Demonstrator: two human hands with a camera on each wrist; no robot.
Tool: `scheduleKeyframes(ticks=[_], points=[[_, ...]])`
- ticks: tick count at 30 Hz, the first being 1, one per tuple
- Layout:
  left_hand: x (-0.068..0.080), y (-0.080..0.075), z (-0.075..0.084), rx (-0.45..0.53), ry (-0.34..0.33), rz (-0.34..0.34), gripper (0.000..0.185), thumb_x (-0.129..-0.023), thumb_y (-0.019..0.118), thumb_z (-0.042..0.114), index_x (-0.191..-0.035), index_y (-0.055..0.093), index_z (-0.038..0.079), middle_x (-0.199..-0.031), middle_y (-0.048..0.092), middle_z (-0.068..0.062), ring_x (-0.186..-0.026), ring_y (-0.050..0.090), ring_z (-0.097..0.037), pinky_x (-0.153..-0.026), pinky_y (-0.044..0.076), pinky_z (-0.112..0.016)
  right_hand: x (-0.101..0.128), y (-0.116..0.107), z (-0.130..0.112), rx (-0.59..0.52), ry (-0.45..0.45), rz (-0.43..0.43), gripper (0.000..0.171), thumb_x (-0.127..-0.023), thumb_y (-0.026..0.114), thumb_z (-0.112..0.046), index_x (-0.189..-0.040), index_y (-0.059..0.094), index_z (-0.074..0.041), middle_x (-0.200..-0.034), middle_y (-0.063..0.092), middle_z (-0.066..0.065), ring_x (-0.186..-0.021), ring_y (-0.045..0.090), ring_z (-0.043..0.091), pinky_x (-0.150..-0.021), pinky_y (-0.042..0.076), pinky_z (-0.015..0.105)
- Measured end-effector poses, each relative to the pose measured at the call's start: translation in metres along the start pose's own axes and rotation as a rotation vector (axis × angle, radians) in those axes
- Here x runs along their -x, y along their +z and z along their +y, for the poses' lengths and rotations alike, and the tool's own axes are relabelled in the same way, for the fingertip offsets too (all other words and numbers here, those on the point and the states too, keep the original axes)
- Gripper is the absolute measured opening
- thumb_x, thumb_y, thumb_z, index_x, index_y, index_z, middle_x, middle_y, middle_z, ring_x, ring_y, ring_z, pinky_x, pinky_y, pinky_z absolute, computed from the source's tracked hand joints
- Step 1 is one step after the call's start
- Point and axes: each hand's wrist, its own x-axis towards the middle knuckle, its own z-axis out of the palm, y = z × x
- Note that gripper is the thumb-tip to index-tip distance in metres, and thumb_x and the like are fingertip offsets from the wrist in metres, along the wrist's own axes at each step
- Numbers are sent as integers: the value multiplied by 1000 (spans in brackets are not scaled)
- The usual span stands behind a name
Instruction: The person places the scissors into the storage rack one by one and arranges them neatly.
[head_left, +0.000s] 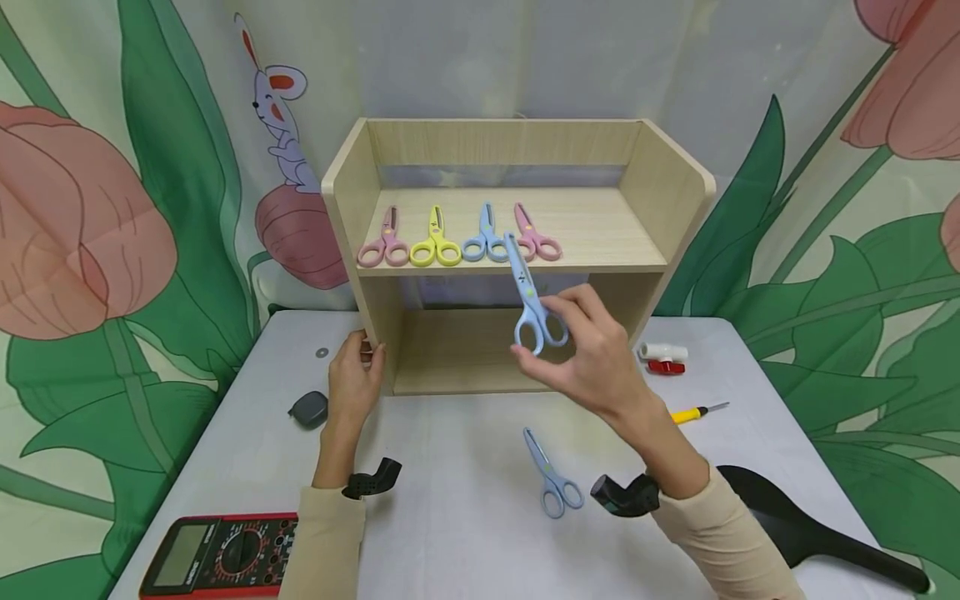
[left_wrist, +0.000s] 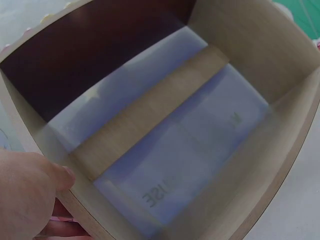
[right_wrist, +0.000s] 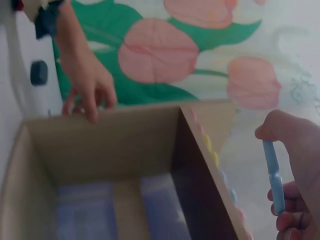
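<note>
A two-level wooden shelf [head_left: 678,192] stands at the back of the white table [head_left: 465,517]. On its upper board lie pink scissors [head_left: 384,242], yellow scissors [head_left: 436,240], blue scissors [head_left: 483,236] and another pink pair [head_left: 537,236]. My right hand [head_left: 592,354] grips a light blue pair of scissors [head_left: 531,302] by the handles, blades pointing up, just in front of the shelf's upper board; the right wrist view shows these scissors [right_wrist: 274,175] edge-on. My left hand [head_left: 352,383] holds the shelf's left front edge, its thumb [left_wrist: 62,176] on the wall. Another blue pair [head_left: 552,477] lies on the table.
A red multimeter [head_left: 217,554] sits at the near left, a dark grey oval object [head_left: 308,409] beside the left hand. To the right lie a white and red valve [head_left: 663,357], a yellow screwdriver [head_left: 697,412] and a black curved object [head_left: 810,525].
</note>
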Motion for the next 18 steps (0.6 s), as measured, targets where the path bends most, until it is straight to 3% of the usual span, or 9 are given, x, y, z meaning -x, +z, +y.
scheduleKeyframes(ticks=[2, 10, 18], points=[[0, 0, 0, 2, 0, 3, 29, -98, 64, 12, -120, 58, -6, -102, 67, -24, -90, 71, -37, -76, 63, -49, -11, -5, 10, 23, 25, 20, 54, -72, 83, -33, -107, 69, 6, -99, 58, 15, -72, 48, 16, -56, 41, 25], [0, -1, 0, 13, 3, 1, 29, -97, 65, 12, -120, 58, -5, -102, 67, -25, -89, 71, -37, -75, 64, -48, -43, -16, 52, 97, 188, -2, 57, -74, 81, -38, -106, 69, 9, -97, 59, 19, -76, 54, 26, -61, 42, 30], [1, -1, 1, 12, 5, 0, 30, -98, 64, 12, -121, 58, -6, -103, 67, -25, -89, 71, -37, -75, 63, -49, -60, -25, 81, 90, 365, -180, 54, -82, 76, -39, -112, 71, 6, -96, 56, 17, -80, 47, 26, -66, 37, 31]])
